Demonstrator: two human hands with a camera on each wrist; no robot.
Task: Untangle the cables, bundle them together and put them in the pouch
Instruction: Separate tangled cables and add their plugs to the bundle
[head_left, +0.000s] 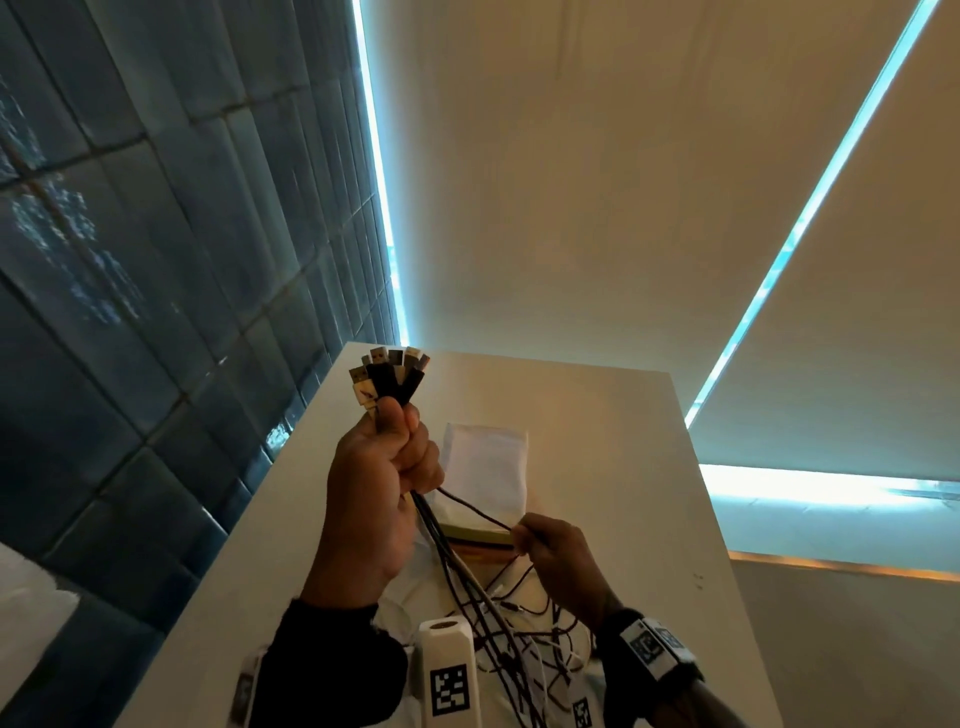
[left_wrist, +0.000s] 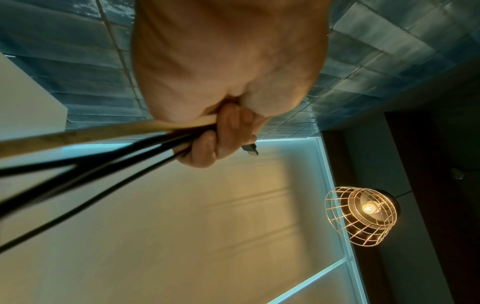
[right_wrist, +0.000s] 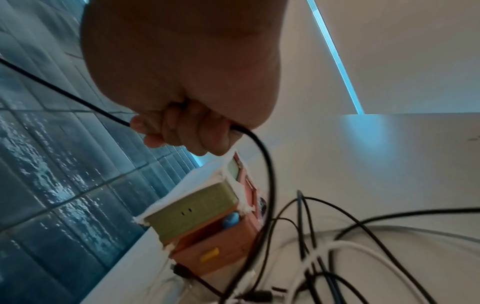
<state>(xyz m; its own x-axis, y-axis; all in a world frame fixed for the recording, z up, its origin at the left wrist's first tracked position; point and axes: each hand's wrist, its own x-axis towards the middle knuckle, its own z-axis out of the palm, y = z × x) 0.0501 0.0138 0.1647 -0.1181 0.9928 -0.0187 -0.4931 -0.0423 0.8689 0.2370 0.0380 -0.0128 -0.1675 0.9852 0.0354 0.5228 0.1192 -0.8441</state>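
Note:
My left hand (head_left: 387, 460) is raised above the table and grips a bunch of black and white cables (head_left: 470, 582) just below their USB plugs (head_left: 387, 371), which fan out above the fist. In the left wrist view the fingers (left_wrist: 223, 133) curl round the cable bundle (left_wrist: 103, 148). My right hand (head_left: 545, 540) sits lower right and pinches one thin black cable (head_left: 475, 506) running taut from the left fist. In the right wrist view its fingers (right_wrist: 187, 131) close round that black cable (right_wrist: 262, 156). The white pouch (head_left: 485, 467) lies flat on the table behind my hands.
The white table (head_left: 613, 441) runs alongside a blue tiled wall (head_left: 156, 260) on the left. Loose cable ends tangle on the tabletop (right_wrist: 350, 246) below my hands. The pouch rests over a green and orange box (right_wrist: 205, 218). A wire-caged lamp (left_wrist: 363, 214) hangs overhead.

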